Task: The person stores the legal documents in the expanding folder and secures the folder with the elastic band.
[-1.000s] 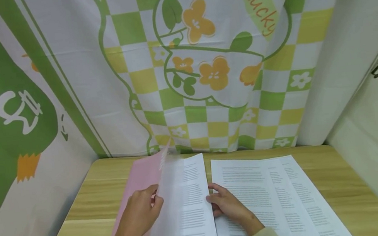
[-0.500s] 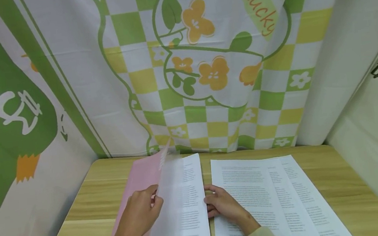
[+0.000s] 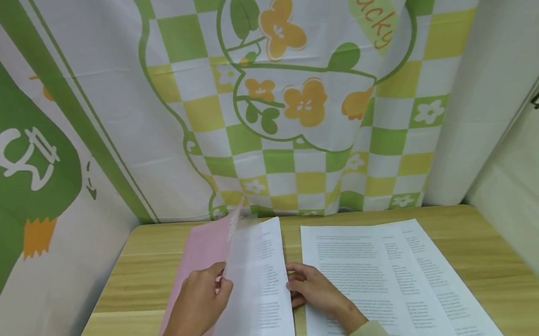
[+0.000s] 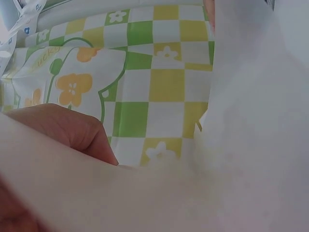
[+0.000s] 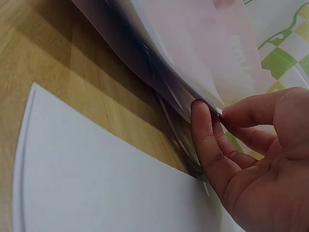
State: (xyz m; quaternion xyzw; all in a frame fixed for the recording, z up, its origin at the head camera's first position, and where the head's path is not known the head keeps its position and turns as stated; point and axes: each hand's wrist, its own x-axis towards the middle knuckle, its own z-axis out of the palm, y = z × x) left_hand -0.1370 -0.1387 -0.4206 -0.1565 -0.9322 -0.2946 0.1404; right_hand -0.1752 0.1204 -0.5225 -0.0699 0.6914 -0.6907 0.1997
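Pinching pink folder [image 3: 206, 247] and papers [image 3: 275, 284], hands [image 3: 197, 299] [image 3: 319, 291] partly hide both; print [image 3: 272, 314] unreadable.

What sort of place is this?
Probably a small screened-off desk space: printed cloth hangs behind and to both sides of a wood-grain table, which bears papers and a pink folder.

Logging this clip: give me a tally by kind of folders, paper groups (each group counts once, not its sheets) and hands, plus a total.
Folders: 1 (pink folder)
Paper groups: 2 (pages at the folder; fanned pages to the right)
Hands: 2 (left hand; right hand)
Total: 5
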